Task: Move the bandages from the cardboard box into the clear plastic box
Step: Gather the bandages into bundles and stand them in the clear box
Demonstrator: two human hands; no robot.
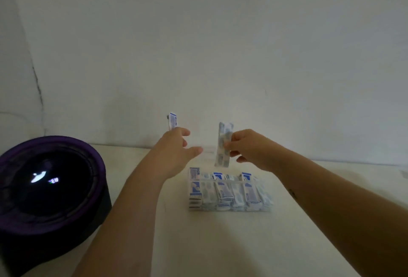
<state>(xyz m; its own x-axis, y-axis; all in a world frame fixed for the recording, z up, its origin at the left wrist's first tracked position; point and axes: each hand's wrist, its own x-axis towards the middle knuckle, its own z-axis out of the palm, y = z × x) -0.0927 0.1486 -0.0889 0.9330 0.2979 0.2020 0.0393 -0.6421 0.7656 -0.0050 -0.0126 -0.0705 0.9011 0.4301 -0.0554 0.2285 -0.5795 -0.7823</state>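
Observation:
A clear plastic box (229,208) sits on the pale table, packed with several white-and-blue bandages and small boxes standing in rows. My right hand (249,148) is raised above it, pinching a stack of wrapped bandages (223,144) that hangs upright over the box's back edge. My left hand (174,150) is lifted to the left of that, and a small white-and-blue cardboard box (172,120) pokes up behind its fingers. How the fingers grip this box is hidden; thumb and forefinger look spread.
A round black and purple device (47,190) with a glossy dark top stands at the left on the table (309,221). A plain white wall rises just behind the table.

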